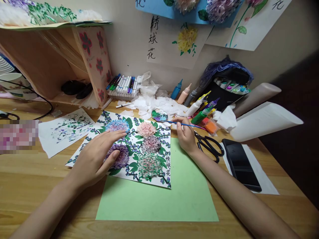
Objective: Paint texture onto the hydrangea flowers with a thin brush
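Note:
A white sheet with painted leaves and several raised, fluffy flowers (pixel 149 166) lies partly over a green sheet (pixel 157 205). My left hand (pixel 99 156) rests on its left side with fingers stretched out, covering parts of the blue and purple flowers. My right hand (pixel 185 134) pinches a thin blue paintbrush (pixel 196 125) beyond the sheet's right edge. The brush's tip end points left, at a small round palette (pixel 159 115) smeared with green, purple and blue paint. Whether the bristles touch the paint I cannot tell.
Black scissors (pixel 209 146) and a black phone-like device (pixel 240 162) lie at the right. Paint bottles (pixel 201 116), crumpled white tissue (pixel 142 103) and a marker box (pixel 123 86) stand behind. A paint-spotted paper (pixel 67 129) is at the left, near a cardboard box (pixel 93 63).

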Demonstrator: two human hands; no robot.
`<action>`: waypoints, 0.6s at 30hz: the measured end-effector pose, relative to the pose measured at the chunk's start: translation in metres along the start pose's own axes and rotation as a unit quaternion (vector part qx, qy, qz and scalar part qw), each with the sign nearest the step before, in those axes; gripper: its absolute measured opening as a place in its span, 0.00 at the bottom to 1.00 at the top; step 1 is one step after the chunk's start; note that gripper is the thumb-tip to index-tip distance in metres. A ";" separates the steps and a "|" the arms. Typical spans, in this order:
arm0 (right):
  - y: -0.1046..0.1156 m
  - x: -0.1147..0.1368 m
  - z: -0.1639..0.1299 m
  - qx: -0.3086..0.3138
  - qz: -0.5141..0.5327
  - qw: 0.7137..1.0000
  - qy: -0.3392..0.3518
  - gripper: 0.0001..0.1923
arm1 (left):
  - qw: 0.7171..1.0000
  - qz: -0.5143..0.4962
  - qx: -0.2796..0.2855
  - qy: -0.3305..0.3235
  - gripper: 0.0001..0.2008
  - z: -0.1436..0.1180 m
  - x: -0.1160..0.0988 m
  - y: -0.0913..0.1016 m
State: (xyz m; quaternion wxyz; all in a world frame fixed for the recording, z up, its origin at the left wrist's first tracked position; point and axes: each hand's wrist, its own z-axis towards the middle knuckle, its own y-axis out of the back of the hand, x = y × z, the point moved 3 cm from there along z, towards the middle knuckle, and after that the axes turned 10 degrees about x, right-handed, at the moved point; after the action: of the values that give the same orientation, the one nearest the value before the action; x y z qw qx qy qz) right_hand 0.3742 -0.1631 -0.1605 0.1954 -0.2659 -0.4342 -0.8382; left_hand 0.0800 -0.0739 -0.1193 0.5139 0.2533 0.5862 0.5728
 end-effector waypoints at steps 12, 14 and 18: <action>0.015 -0.004 -0.032 -0.079 0.174 0.979 -0.076 0.04 | 1.000 0.026 0.003 -0.016 0.22 0.001 -0.002 0.001; 0.017 -0.002 -0.038 -0.074 0.150 0.984 -0.060 0.03 | 0.999 0.038 0.000 -0.025 0.22 0.000 -0.004 0.002; 0.015 0.001 -0.041 -0.040 0.065 0.997 -0.025 0.03 | 0.998 0.051 0.003 -0.031 0.22 -0.001 -0.007 0.003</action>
State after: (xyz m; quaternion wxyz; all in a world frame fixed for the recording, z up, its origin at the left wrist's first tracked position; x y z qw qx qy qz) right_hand 0.3706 -0.2058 -0.1700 0.2274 -0.3219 -0.3868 -0.8337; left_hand 0.0811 -0.0794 -0.1150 0.5012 0.3021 0.5583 0.5881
